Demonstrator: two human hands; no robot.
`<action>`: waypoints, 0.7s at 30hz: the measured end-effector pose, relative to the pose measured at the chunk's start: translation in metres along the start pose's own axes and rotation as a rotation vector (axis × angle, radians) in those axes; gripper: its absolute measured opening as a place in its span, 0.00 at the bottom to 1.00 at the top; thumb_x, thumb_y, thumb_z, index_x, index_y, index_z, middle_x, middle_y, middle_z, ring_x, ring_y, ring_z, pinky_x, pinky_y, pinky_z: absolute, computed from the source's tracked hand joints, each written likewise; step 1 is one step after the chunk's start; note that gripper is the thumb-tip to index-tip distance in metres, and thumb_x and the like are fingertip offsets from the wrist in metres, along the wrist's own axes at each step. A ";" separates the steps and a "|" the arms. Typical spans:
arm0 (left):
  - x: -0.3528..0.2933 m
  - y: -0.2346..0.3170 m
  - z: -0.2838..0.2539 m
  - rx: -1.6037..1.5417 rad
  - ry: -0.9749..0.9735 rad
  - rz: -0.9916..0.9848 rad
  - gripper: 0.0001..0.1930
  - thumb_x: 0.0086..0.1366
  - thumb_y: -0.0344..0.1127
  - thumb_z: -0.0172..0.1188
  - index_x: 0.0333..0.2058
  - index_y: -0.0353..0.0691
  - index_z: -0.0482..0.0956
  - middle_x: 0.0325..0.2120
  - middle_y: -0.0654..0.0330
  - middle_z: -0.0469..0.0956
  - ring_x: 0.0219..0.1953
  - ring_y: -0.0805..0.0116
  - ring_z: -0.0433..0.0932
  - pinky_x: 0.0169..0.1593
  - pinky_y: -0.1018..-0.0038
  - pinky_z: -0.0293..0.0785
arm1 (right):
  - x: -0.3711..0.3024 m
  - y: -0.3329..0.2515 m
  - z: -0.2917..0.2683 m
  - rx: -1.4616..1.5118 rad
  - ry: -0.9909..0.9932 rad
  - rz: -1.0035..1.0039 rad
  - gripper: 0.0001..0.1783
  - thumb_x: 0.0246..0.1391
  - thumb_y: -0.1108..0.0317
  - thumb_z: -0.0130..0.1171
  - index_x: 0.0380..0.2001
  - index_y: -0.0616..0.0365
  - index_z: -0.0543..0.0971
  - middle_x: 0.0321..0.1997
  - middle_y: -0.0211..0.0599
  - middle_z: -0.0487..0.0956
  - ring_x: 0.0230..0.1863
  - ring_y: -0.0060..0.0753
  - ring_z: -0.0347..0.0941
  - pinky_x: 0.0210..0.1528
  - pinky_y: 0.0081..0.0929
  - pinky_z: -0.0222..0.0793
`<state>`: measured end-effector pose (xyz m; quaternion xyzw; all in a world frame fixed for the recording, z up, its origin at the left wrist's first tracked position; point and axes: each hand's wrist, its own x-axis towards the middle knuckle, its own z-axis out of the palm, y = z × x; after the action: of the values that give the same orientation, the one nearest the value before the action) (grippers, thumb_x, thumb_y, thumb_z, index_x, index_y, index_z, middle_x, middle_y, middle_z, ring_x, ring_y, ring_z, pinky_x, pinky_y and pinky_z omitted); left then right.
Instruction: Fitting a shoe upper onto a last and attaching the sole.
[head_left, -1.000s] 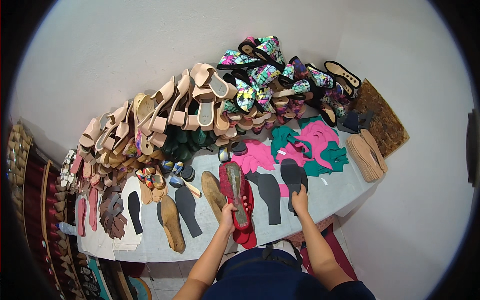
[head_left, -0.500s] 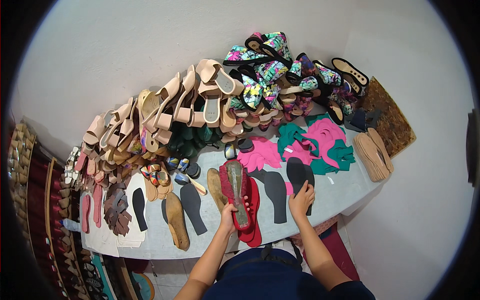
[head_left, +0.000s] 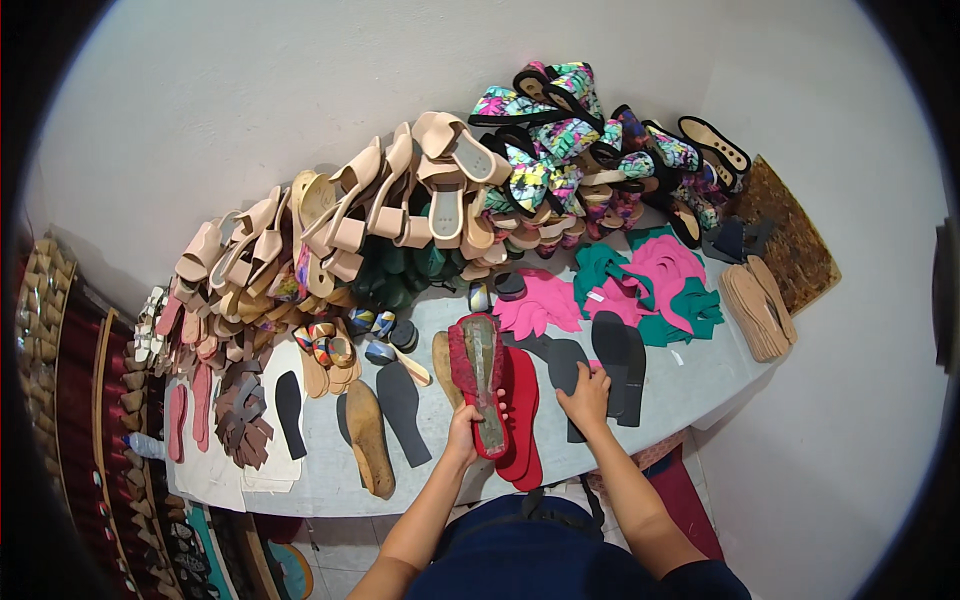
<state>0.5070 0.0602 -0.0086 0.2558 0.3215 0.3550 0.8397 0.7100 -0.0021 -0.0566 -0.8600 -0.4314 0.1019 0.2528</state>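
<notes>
My left hand (head_left: 463,434) is wrapped round the heel end of a red shoe upper on a last (head_left: 478,375), its worn grey-brown underside turned up. Below and right of it lie red soles (head_left: 521,415). My right hand (head_left: 587,402) rests over a dark grey sole piece (head_left: 566,360), fingers apart and touching it; part of the piece is hidden under the hand. Just to the right lie more dark soles (head_left: 614,345), overlapping. A wooden shoe last (head_left: 441,355) shows partly behind the red shoe, and another wooden last (head_left: 368,435) lies further left beside a grey sole (head_left: 403,405).
Heaped sandals (head_left: 350,200) and patterned slippers (head_left: 560,140) line the wall side of the table (head_left: 680,385). Pink fabric pieces (head_left: 540,305), green pieces (head_left: 655,330) and stacked tan soles (head_left: 752,310) lie to the right. Brown strips (head_left: 243,415) sit left. Shelves (head_left: 110,400) stand at far left.
My right hand has moved left, from the right-hand dark soles to the neighbouring grey sole. The view has shifted slightly; my left hand still holds the red shoe.
</notes>
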 end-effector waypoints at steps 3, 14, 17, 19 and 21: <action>-0.002 0.006 -0.007 -0.014 0.000 0.021 0.28 0.41 0.28 0.38 0.46 0.27 0.61 0.42 0.50 0.69 0.39 0.61 0.71 0.45 0.65 0.70 | 0.002 -0.009 -0.003 -0.045 0.057 -0.019 0.36 0.29 0.64 0.64 0.47 0.59 0.64 0.46 0.54 0.59 0.48 0.52 0.54 0.50 0.39 0.54; -0.027 0.047 -0.040 -0.125 0.213 0.181 0.27 0.42 0.32 0.39 0.46 0.29 0.63 0.39 0.49 0.70 0.35 0.61 0.72 0.41 0.67 0.70 | -0.018 -0.141 0.011 0.290 0.063 -0.409 0.22 0.40 0.69 0.53 0.43 0.59 0.67 0.49 0.55 0.56 0.51 0.56 0.50 0.53 0.46 0.48; -0.045 0.078 -0.058 -0.259 0.276 0.188 0.25 0.45 0.35 0.40 0.44 0.29 0.65 0.35 0.51 0.71 0.33 0.61 0.72 0.40 0.68 0.70 | -0.031 -0.192 0.026 0.394 -0.025 -0.501 0.21 0.40 0.70 0.53 0.42 0.58 0.67 0.48 0.52 0.58 0.50 0.54 0.52 0.53 0.43 0.50; -0.056 0.090 -0.095 -0.342 0.216 0.243 0.23 0.53 0.42 0.40 0.42 0.30 0.66 0.29 0.53 0.72 0.30 0.62 0.72 0.38 0.70 0.71 | -0.046 -0.231 0.031 0.469 -0.117 -0.555 0.20 0.40 0.71 0.52 0.42 0.58 0.68 0.47 0.51 0.59 0.50 0.51 0.54 0.52 0.41 0.51; -0.067 0.116 -0.118 -0.340 0.225 0.284 0.23 0.56 0.45 0.40 0.42 0.32 0.66 0.31 0.55 0.72 0.30 0.64 0.73 0.36 0.70 0.71 | -0.059 -0.261 0.052 0.559 -0.167 -0.593 0.19 0.41 0.71 0.52 0.41 0.59 0.68 0.45 0.49 0.61 0.49 0.50 0.55 0.51 0.39 0.52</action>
<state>0.3360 0.1047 0.0136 0.1122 0.3092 0.5447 0.7714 0.4736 0.1000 0.0338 -0.5857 -0.6350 0.2073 0.4590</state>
